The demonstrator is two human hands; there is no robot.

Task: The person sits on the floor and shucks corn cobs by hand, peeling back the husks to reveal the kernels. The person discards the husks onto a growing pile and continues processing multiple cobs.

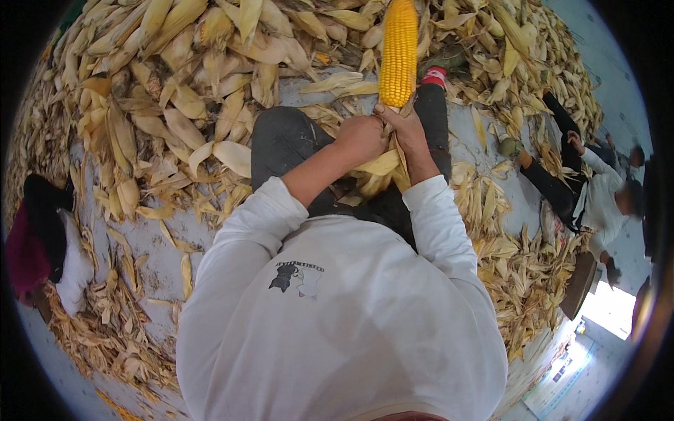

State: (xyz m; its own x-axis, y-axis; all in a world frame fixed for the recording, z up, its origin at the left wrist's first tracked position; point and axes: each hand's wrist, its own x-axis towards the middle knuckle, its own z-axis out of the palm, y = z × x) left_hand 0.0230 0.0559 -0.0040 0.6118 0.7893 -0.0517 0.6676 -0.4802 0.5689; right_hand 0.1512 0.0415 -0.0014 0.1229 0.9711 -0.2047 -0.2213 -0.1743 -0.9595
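Observation:
A yellow ear of corn points away from me with its kernels bare. My right hand grips its base, the thumb lying near the lowest kernels. Beside it, my left hand is a closed fist on the corn husks, which are peeled back and hang below the ear toward my lap. Both hands are close together above my legs, between the knees. The fingertips of the left hand are hidden.
A large heap of unshucked corn ears rises in front and to the left. Loose husks lie in piles on the right and at the lower left. A person in a light top sits at the right; another person is at the left edge.

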